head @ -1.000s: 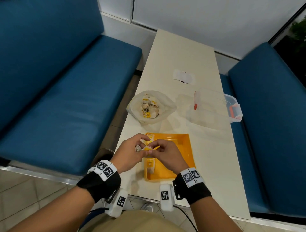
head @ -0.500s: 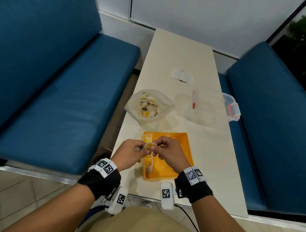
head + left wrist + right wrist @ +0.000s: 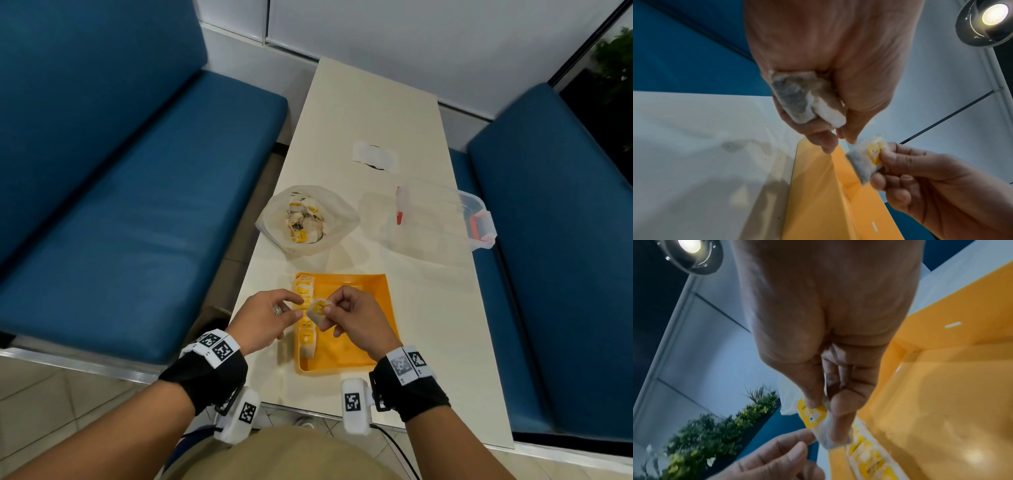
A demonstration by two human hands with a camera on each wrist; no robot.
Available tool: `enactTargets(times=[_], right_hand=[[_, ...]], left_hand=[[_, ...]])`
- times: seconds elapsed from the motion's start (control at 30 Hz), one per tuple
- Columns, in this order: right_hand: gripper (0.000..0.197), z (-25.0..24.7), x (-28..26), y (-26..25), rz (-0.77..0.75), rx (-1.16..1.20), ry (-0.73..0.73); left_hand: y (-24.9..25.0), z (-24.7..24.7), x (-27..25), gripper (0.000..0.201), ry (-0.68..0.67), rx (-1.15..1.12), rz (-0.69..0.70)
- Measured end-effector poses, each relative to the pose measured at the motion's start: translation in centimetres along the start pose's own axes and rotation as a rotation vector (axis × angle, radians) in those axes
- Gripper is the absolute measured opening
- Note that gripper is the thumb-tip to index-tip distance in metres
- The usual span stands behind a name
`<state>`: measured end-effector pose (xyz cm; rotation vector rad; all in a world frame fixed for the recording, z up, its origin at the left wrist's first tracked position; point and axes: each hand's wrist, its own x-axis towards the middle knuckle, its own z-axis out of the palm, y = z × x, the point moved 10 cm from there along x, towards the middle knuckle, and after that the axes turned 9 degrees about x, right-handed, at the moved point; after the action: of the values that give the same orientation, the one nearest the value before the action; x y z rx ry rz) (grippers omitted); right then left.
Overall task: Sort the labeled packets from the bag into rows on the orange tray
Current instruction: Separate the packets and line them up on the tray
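With one row forming along the left wall of the orange tray (image 3: 373,284) and many packets remaining in the bag (image 3: 306,219), the right hand (image 3: 356,320) is pinching a labeled packet (image 3: 318,310) above it while the left hand (image 3: 263,317) is clutching spare packets (image 3: 805,99).

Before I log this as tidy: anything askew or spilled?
Nothing spilled. Packets form one row along the orange tray's left edge. Right hand pinches one packet; left hand holds spare packets.
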<state>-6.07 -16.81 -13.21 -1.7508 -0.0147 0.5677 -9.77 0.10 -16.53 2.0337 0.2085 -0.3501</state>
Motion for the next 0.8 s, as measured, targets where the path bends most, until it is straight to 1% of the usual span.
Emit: enactTargets(times=[0.07,0.17,0.3,0.37,0.57,0.67,0.8], right_hand=[[0.009,0.4,0.0,1.6,0.070,-0.099,-0.045],[0.009,1.5,-0.1,4.8,0.179,-0.214,-0.123],[0.014,2.5,0.1,7.4,0.286,-0.288,-0.167],[0.015,2.9,0.3,7.8,0.301,-0.326,-0.167],[0.013,2.8,0.8,7.8,0.273,-0.407,-0.113],[0.013,2.7,0.9,7.5,0.273,-0.434,-0.125],[0.011,2.5,0.6,6.9,0.297,-0.398,-0.150]], left_hand=[[-0.3,0.2,0.1,0.019,-0.018,0.018,0.004],[-0.6,0.8,0.0,0.027,-0.053,0.076,0.018],[-0.6,1.2,-0.1,0.032,-0.072,0.111,0.028],[-0.7,1.3,-0.1,0.032,-0.073,0.096,0.024],[-0.6,1.6,-0.2,0.032,-0.068,0.073,0.027],[-0.9,1.6,-0.1,0.032,-0.068,0.055,0.017],[-1.0,1.7,0.1,0.032,-0.069,0.046,0.016]])
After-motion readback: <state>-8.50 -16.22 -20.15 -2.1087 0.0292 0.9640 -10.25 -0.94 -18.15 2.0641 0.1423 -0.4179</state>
